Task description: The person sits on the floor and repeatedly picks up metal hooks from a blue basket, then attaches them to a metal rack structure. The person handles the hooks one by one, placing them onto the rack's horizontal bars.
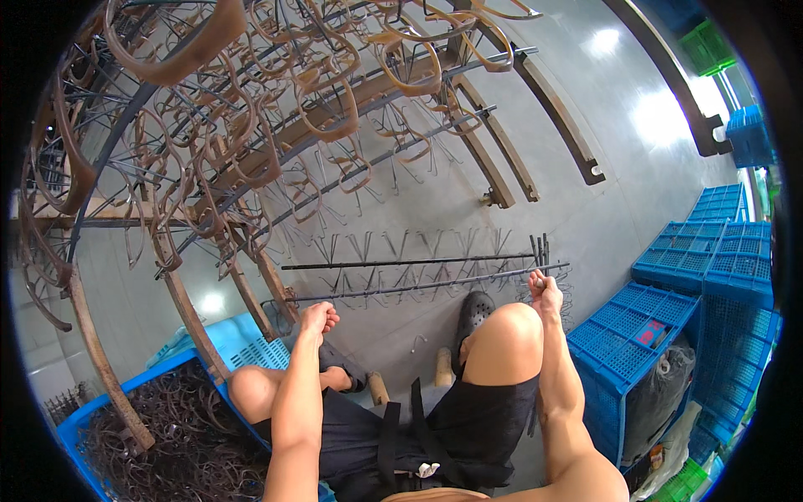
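Note:
A long dark metal rod with thin V-shaped prongs [427,284] stretches across in front of my knees, slightly higher at its right end. My right hand [545,294] is closed around it near that end. My left hand [319,319] is closed in a fist at its left part; the fingers hide the exact grip. Just beyond lies a second pronged rod [401,263], nearly parallel, on the grey floor. Several short dark rod ends [540,247] stick up beside my right hand.
A rack of dark bars [368,167] hung with brown curved loops [330,117] fills the upper left. A blue bin [75,422] of dark curved pieces [180,435] stands at lower left. Blue crates [627,330] are stacked on the right. Brown metal legs [552,109] reach across the floor.

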The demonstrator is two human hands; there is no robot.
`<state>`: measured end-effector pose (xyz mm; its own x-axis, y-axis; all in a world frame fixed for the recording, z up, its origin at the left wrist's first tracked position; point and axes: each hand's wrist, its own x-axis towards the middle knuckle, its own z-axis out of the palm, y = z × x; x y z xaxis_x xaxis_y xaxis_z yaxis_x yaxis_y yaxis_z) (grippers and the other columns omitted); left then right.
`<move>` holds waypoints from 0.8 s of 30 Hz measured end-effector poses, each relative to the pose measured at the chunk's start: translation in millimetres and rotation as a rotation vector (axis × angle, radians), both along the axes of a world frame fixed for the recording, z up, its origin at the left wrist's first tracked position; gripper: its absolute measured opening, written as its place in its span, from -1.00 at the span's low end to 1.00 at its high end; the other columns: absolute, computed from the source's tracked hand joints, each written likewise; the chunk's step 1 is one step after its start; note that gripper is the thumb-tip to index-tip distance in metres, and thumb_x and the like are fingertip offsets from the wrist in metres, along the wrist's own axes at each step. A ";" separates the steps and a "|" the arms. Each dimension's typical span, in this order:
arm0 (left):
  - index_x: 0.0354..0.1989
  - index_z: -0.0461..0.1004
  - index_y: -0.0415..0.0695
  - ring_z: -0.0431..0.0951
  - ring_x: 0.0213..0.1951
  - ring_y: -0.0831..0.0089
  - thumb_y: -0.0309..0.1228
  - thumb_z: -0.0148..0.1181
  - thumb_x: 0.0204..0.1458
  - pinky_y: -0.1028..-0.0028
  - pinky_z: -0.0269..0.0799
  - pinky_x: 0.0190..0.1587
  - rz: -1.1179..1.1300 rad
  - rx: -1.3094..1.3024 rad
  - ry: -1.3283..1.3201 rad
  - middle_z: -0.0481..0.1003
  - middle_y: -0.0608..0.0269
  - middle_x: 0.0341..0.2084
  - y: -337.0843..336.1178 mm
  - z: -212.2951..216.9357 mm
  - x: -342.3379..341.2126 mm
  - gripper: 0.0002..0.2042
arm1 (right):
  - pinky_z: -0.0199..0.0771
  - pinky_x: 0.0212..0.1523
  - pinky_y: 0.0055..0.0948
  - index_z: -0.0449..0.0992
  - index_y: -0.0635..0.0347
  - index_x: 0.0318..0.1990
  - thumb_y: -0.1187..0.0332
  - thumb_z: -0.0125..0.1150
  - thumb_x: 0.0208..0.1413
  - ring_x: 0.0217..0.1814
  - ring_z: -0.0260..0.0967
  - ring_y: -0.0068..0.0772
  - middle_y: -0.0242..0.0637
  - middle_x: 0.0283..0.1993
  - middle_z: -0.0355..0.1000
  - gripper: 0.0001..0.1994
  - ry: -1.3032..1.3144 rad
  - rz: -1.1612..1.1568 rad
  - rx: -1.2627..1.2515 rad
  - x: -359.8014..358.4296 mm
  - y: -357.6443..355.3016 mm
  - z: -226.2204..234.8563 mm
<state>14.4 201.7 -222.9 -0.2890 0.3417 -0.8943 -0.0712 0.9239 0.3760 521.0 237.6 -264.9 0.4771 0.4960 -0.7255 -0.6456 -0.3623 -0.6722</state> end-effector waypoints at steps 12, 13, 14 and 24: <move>-0.36 0.42 -0.21 0.53 -0.48 0.27 -0.19 -0.01 -0.01 0.31 0.45 -0.43 0.034 -0.305 0.176 0.51 0.14 -0.47 -22.8 -64.0 -39.3 -0.70 | 0.41 -0.54 -0.44 0.48 0.39 -0.34 0.20 -0.07 0.08 -0.46 0.39 -0.45 -0.26 -0.55 0.40 -0.64 -0.426 0.658 -0.573 36.6 -11.6 15.8; -0.36 0.43 -0.20 0.52 -0.50 0.20 -0.20 -0.02 -0.02 0.21 0.45 -0.40 0.024 -0.225 0.407 0.51 0.13 -0.48 -27.6 -76.1 -44.4 -0.71 | 0.39 -0.48 -0.34 0.50 0.36 -0.44 0.09 -0.10 0.11 -0.44 0.42 -0.24 -0.18 -0.59 0.41 -0.56 -0.706 0.825 -0.700 50.7 -3.3 22.3; -0.31 0.42 -0.16 0.51 -0.40 0.13 -0.26 0.01 -0.06 0.16 0.43 -0.33 -0.321 -0.190 0.632 0.50 0.11 -0.41 -25.7 -80.0 -48.8 -0.75 | 0.39 -0.38 -0.30 0.50 0.32 -0.34 0.12 -0.09 0.11 -0.40 0.41 -0.15 -0.13 -0.52 0.43 -0.61 -0.995 0.818 -0.626 66.1 -1.6 15.5; -0.06 0.37 -0.06 0.30 -0.02 0.13 -0.37 0.25 -0.18 0.17 0.11 0.13 -1.308 0.326 0.824 0.36 0.13 -0.17 2.4 -80.2 -47.1 -0.58 | 0.11 0.21 -0.22 0.24 -0.12 0.14 0.34 0.32 -0.21 0.30 -0.04 -0.14 -0.28 0.22 0.10 -0.35 -1.483 1.818 -0.357 98.5 71.8 -1.3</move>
